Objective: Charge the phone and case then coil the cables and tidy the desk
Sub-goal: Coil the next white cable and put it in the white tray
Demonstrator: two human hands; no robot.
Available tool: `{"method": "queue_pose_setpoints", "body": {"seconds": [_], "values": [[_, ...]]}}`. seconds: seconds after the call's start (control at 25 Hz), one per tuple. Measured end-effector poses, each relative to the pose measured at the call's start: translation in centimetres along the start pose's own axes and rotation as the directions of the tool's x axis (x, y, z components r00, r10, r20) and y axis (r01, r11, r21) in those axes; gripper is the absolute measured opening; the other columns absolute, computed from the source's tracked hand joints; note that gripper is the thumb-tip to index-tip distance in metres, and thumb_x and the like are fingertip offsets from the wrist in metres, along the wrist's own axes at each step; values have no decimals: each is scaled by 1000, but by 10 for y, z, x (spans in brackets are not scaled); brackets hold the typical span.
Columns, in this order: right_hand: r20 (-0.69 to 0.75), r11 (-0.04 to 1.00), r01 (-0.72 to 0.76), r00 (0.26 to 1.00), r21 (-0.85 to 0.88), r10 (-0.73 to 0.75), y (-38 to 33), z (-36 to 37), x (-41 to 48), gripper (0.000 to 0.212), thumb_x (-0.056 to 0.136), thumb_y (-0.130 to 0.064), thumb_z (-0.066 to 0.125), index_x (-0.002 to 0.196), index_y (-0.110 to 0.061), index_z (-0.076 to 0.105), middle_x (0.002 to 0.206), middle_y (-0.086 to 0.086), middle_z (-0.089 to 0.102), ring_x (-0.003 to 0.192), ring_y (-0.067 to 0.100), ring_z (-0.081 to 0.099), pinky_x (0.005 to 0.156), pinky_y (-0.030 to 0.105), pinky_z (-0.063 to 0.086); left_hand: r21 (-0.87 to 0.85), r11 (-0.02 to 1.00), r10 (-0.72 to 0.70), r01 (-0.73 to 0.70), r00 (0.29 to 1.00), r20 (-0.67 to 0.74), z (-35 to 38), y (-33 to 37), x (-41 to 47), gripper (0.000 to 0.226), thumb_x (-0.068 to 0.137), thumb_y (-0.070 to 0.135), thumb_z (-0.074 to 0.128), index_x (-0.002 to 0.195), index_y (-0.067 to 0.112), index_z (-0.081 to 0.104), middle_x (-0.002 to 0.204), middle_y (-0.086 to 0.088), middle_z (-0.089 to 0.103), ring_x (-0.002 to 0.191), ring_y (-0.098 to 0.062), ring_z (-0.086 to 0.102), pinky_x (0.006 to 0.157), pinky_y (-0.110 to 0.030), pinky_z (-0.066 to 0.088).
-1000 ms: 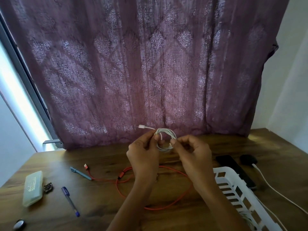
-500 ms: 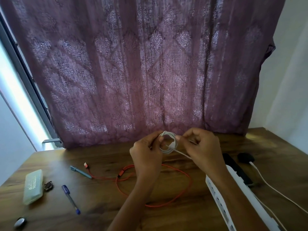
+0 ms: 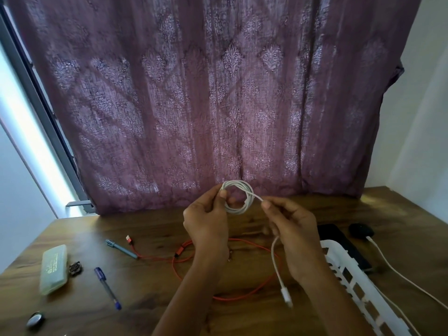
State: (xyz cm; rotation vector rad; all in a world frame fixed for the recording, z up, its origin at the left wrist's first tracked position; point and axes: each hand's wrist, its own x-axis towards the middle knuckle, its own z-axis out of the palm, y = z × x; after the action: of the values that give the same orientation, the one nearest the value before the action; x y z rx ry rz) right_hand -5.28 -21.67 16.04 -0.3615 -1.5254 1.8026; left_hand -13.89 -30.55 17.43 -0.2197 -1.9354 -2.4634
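Since the desk (image 3: pixel 150 299) cannot hold loops shut, both hands hang raised above it: the left hand (image 3: pixel 206 221), fingers curled, pinches the coil (image 3: pixel 242 209) upright at its rim, while the right hand (image 3: pixel 291 229) pinches the loose tail (image 3: pixel 257 197) just beside it (likely to wrap it round), leaving the plug (image 3: pixel 287 297) dangling below.
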Motion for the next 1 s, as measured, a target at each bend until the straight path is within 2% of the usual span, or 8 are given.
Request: {"method": "queue_pose_setpoints", "body": {"seconds": [0.16, 0.24, 0.36, 0.48, 0.64, 0.72, 0.84, 1.0], "values": [[-44, 953, 67, 995, -297, -84, -1, -1, 8, 14, 83, -31, 64, 76, -22, 70, 63, 2, 67, 59, 12, 59, 57, 24, 49, -179, 974, -124, 140, 988, 96, -3, 1, -3, 13, 86, 6, 60, 93, 12, 69, 75, -2, 74, 78, -13, 70, 81, -32, 56], [10, 967, -57, 998, -249, 62, 0, -3, 11, 33, 87, -35, 56, 73, -6, 63, 45, 9, 48, 39, 8, 40, 42, 22, 35, -251, 941, -185, 227, 966, 182, -2, 1, -7, 14, 88, 1, 55, 93, 6, 67, 66, -1, 73, 66, -9, 69, 67, -23, 58], [29, 970, -201, 978, -139, 207, -1, -7, 13, 25, 95, -24, 49, 91, -8, 69, 65, 26, 50, 34, 3, 24, 33, 16, 23, -213, 936, -211, 279, 932, 296, -6, -4, -10, 14, 90, 0, 51, 95, 1, 64, 67, -2, 72, 66, -11, 69, 64, -23, 58], [44, 973, -220, 974, -74, 223, 0, -13, 17, 23, 95, -19, 50, 87, -15, 71, 56, 6, 39, 37, 3, 23, 33, 15, 24, -57, 948, -268, 313, 884, 383, -10, -10, -3, 17, 89, 0, 54, 106, -1, 59, 90, -11, 70, 83, -19, 68, 69, -26, 58], [50, 965, -235, 969, -117, 242, -3, -14, 17, 27, 95, -18, 51, 74, -18, 68, 46, -6, 27, 37, 2, 23, 34, 15, 25, 331, 925, -41, -188, 816, 577, -13, -8, 11, 66, 76, 0, 71, 125, 33, 41, 107, 8, 60, 95, -8, 62, 82, -30, 54], [81, 962, -221, 968, -161, 236, -5, -15, 17, 25, 95, -18, 50, 77, -16, 68, 43, -7, 28, 37, 3, 25, 35, 15, 26, 355, 862, 25, -363, 729, 685, -10, -1, 20, 64, 75, 13, 72, 123, 47, 46, 113, 10, 62, 102, -8, 62, 92, -34, 51], [141, 964, -170, 970, -206, 201, -8, -16, 20, 22, 95, -19, 49, 90, -11, 70, 43, -7, 34, 38, 3, 29, 37, 14, 27, 358, 858, -7, -368, 690, 724, -9, 7, 25, 30, 87, 17, 62, 111, 35, 64, 103, 5, 71, 99, -8, 65, 97, -35, 49], [190, 959, -223, 948, -175, 255, -9, -20, 22, 21, 93, -17, 51, 96, -8, 69, 57, -6, 58, 45, 2, 44, 40, 14, 31, 273, 935, -20, -225, 737, 676, -9, 9, 21, 19, 86, 7, 61, 101, 11, 71, 92, -1, 73, 87, -9, 68, 85, -21, 52]]}}
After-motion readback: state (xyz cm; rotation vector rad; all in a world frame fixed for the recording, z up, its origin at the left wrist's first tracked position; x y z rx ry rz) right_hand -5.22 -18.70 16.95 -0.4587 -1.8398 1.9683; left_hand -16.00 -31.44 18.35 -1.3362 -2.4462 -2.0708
